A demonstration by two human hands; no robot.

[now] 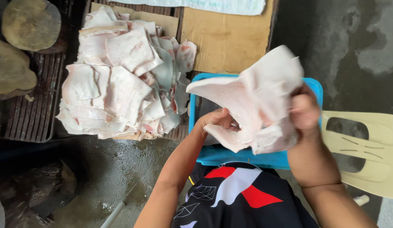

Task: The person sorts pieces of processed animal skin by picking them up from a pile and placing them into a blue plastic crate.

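Observation:
A large pale slab of raw pork skin and fat [255,97] is held up over a blue plastic crate [230,156]. My left hand [217,120] grips its lower left edge from underneath. Its right side is clutched by my right hand [304,110], fingers curled around the fold. The slab hides most of the crate's inside. To the left, a tall heap of similar pale pink-white skin pieces [120,76] lies on a slatted surface.
Brown cardboard sheets [226,38] lie behind the crate. A cream plastic chair [365,147] stands at right. Two round wooden blocks [29,23] sit at top left on a dark slatted rack [31,114]. The concrete floor [116,169] is wet.

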